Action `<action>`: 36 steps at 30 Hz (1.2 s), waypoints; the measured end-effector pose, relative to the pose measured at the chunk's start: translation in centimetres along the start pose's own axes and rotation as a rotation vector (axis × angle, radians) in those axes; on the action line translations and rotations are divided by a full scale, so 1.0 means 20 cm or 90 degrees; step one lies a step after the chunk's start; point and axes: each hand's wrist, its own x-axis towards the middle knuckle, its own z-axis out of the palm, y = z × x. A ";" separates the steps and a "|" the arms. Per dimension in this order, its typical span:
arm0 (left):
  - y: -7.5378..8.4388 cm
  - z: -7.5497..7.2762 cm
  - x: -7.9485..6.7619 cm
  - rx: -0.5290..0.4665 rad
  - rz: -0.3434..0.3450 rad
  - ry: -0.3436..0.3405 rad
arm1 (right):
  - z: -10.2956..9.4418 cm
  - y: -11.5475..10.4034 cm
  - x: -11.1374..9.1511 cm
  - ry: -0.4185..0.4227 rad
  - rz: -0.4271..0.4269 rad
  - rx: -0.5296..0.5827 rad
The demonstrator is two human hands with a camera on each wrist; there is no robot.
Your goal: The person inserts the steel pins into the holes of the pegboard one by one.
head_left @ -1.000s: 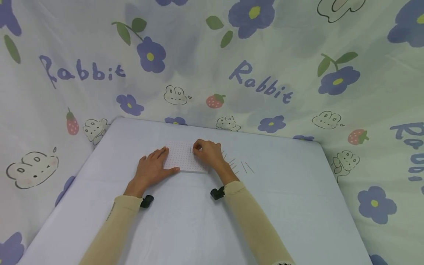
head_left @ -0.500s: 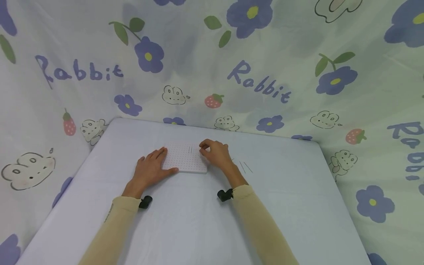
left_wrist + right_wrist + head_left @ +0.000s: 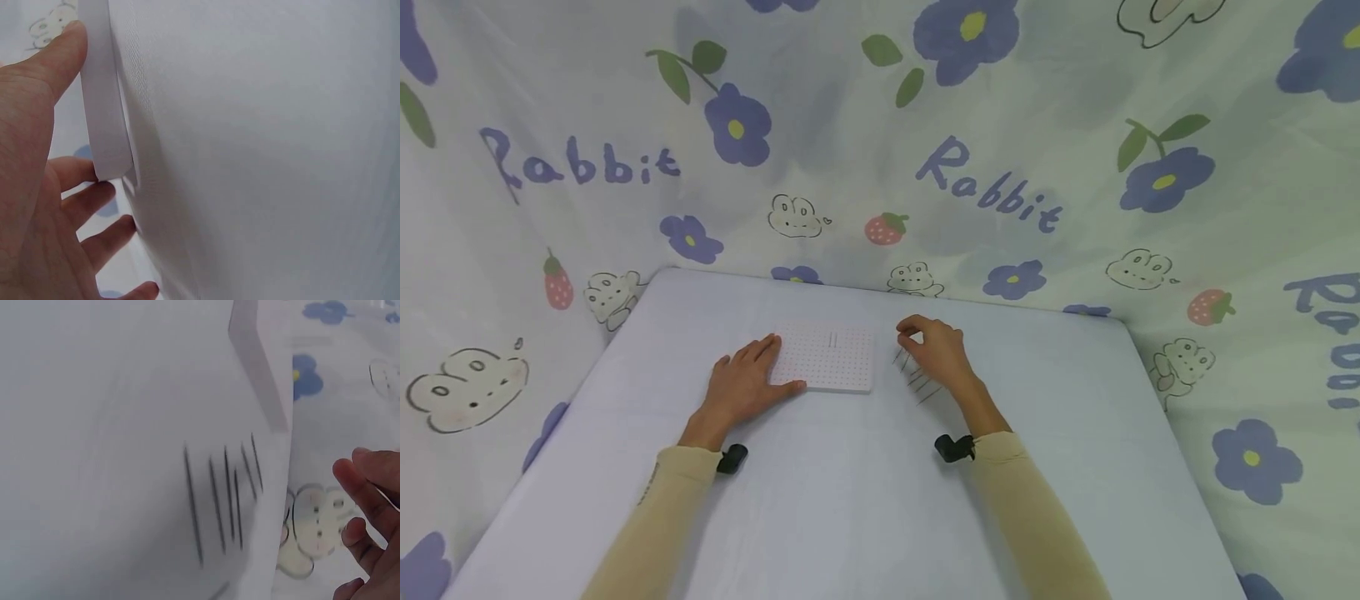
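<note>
A white board (image 3: 823, 367) with a grid of small holes lies on the table. Near its far edge, two thin needle-like sticks (image 3: 832, 339) show side by side on it. My left hand (image 3: 741, 387) is spread at its left side, fingers along that side and thumb at the near edge; the left wrist view shows the thumb against the board's edge (image 3: 103, 106). My right hand (image 3: 940, 350) hovers right of the board, over several loose dark sticks (image 3: 194, 506). Its thumb and index tips are close together, and I see nothing between them.
The white-covered table (image 3: 850, 500) ends at a patterned cloth backdrop (image 3: 850, 150) close behind the board. Loose sticks (image 3: 928, 397) lie spread between the board and my right wrist, partly under the hand.
My right hand has let go of a stick at the board and moved right, over the loose sticks. Both sticks on the board are now uncovered. The left hand has stayed in place.
</note>
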 end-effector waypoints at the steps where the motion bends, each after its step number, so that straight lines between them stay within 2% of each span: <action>1: 0.00 0.00 0.00 0.001 0.001 0.001 | -0.03 0.03 -0.01 0.003 0.006 -0.001; 7: 0.02 -0.02 -0.01 -0.002 0.000 0.008 | -0.15 0.22 -0.11 0.021 0.059 -0.018; 13: 0.03 -0.03 -0.01 -0.003 -0.001 0.008 | -0.18 0.36 -0.19 0.012 0.092 -0.030; 36: 0.03 -0.02 -0.01 -0.005 -0.005 0.003 | -0.13 0.44 -0.28 -0.020 0.140 -0.040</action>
